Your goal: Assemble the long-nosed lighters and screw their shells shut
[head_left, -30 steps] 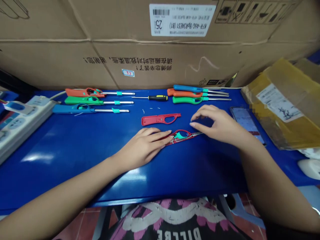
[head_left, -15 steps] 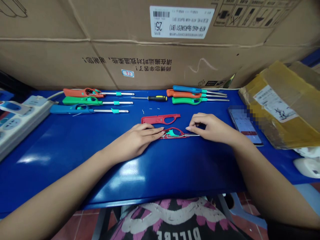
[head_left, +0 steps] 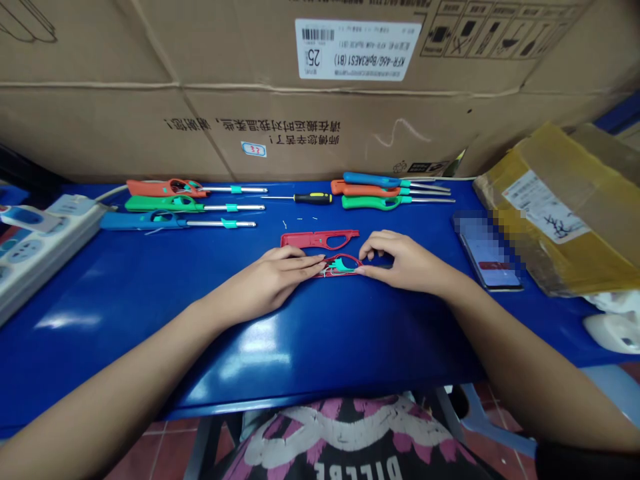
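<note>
Six closed utility lighters (head_left: 160,204) lie along the far edge of the blue tabletop (head_left: 350,373); mid-table, the flat left hand (head_left: 265,283) presses an open red lighter shell (head_left: 343,265), the curled right hand (head_left: 405,263) closes on its end, and a matching red half (head_left: 320,240) lies just beyond, unfitted.

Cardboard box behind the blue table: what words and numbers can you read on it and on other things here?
"KFR-46G/BpR3AES1 (B1)": white label on the cardboard box, upside down
"25": same label
"师傅您辛苦了!请在搬运时对我温柔些,谢谢您!": printed on the box, upside down
"32": small sticker on the box
"DILLBE", I think: shirt, upside down, cut off
Too small or blurred: the label's tiny print, the yellow parcel's label, the phone screen
</note>
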Motion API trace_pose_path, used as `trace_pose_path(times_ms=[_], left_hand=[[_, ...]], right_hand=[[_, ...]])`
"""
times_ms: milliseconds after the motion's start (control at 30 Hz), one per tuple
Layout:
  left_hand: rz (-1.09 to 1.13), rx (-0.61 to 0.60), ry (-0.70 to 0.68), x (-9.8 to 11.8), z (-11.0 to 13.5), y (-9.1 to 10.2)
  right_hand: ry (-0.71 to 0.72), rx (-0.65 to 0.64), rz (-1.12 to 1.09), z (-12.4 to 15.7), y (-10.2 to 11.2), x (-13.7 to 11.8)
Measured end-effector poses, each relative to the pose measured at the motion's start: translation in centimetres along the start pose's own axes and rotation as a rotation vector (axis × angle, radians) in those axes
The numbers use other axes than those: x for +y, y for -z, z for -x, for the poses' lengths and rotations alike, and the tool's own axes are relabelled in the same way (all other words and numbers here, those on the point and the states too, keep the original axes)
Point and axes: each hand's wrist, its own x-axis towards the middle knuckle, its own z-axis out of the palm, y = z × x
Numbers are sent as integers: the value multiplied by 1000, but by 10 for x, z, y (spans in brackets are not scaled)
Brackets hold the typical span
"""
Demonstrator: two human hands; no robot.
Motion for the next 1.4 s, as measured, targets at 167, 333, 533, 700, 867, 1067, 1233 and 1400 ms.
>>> trace_pose_path(times_ms=[167, 333, 533, 700, 867, 1067, 1233, 1400], left_hand=[[-33, -4, 11, 4, 0, 0], [-23, -2, 27, 6, 0, 0], [2, 67, 48, 8, -1, -3], [-30, 275, 147, 8, -3, 2], [-141, 435, 408, -2, -2, 4], [-59, 382, 481, -10, 0, -3], [44, 402, 481, -10, -1, -5], [55, 436, 450, -11, -1, -5]], right_hand=[[-41, 2, 76, 0, -9, -5], [-100, 25, 25, 0, -10, -8], [-144, 32, 2, 1, -14, -6], [-169, 154, -121, 1, -9, -9], [-132, 294, -58, 1, -9, -10], [-136, 291, 18, -1, -22, -3], [-123, 288, 37, -4, -26, 3], [-119, 324, -14, -6, -27, 3]])
